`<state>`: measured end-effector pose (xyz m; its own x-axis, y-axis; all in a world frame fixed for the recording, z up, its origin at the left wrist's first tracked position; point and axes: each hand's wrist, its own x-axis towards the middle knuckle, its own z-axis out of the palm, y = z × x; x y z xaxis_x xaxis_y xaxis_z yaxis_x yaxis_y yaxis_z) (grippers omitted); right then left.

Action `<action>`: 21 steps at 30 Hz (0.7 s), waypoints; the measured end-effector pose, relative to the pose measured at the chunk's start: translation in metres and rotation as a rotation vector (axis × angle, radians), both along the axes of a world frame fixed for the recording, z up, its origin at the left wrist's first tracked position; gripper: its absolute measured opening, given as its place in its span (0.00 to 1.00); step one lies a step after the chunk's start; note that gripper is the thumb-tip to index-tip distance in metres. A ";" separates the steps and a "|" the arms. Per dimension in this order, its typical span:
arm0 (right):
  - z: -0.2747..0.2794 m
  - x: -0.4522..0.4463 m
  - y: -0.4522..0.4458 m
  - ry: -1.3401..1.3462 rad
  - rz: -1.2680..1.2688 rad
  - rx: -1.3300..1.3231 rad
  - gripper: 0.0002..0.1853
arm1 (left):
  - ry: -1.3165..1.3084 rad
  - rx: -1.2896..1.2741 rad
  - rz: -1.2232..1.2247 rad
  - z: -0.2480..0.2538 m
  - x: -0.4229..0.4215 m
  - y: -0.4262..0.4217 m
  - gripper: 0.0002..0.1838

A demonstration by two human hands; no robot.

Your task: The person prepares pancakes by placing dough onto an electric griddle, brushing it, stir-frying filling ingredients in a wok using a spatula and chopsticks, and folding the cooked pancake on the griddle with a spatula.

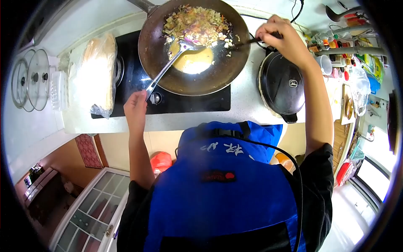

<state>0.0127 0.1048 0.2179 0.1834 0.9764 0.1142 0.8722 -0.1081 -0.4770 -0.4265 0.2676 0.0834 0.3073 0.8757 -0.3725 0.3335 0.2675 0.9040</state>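
My left hand (pixel 136 107) is closed round the handle of a metal spatula (pixel 166 68), whose head rests among the food in a large wok (pixel 193 82). Chopped food (pixel 195 25) lies heaped at the wok's far side, with yellowish liquid (pixel 195 61) pooled nearer to me. At the wok's right edge my right hand (pixel 275 33) pinches a thin dark utensil (pixel 249 41) that reaches over the rim. What its far end is cannot be made out against the dark wok. The wok sits on a black stove (pixel 189 105).
A round black lidded appliance (pixel 283 84) stands right of the wok. Left of the stove lies a plastic-wrapped package (pixel 98 75). Glass lids (pixel 37 80) hang on the left wall. Bottles and jars (pixel 336 46) crowd the right side. A stove knob (pixel 155 98) faces me.
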 end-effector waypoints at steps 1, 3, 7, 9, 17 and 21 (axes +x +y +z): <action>-0.008 0.008 0.009 -0.037 -0.006 0.067 0.08 | 0.006 0.005 0.005 0.001 0.001 -0.001 0.12; -0.009 0.014 0.026 0.048 -0.079 0.063 0.10 | -0.008 0.012 0.001 0.000 0.001 -0.001 0.12; 0.025 -0.010 0.053 0.178 -0.172 0.022 0.13 | -0.016 0.027 -0.003 -0.004 0.000 -0.002 0.13; 0.041 -0.023 0.059 0.142 -0.190 0.061 0.16 | -0.005 0.049 0.011 -0.010 0.000 -0.005 0.14; -0.005 -0.046 0.073 0.328 0.012 0.091 0.13 | -0.019 0.020 0.013 -0.010 0.001 -0.014 0.16; -0.007 -0.039 0.079 0.357 -0.025 0.145 0.11 | 0.005 0.064 -0.001 -0.004 0.003 -0.023 0.16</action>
